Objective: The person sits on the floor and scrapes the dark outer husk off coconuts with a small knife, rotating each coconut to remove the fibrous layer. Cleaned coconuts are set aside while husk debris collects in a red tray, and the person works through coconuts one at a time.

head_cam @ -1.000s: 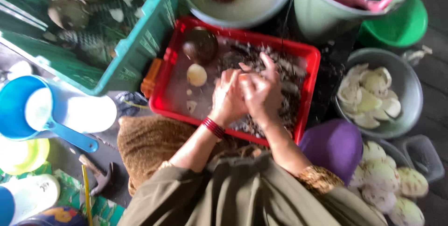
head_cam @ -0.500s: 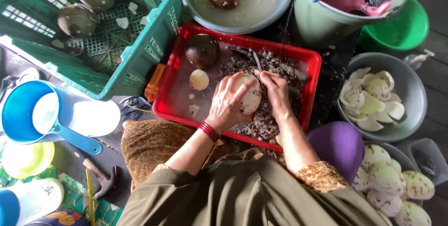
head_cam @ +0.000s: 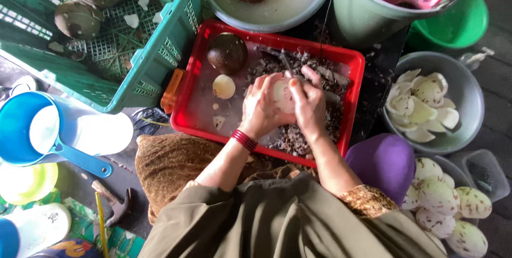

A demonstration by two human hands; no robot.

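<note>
Peeled pale coconut [head_cam: 282, 95], one, gripped between left hand [head_cam: 261, 107] and right hand [head_cam: 308, 106], fingers curled around it, above the red tray [head_cam: 192, 114], near two more pieces at its far left corner: brown coconut [head_cam: 227, 53], small white ball [head_cam: 223, 86].

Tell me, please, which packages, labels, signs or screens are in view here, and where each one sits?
White bottle: bottom left corner, lying on its side, with a small dark printed mark.
Printed wrapper: bottom left edge beside the bottle, blue with orange and yellow print.
No signs or screens show.
</note>
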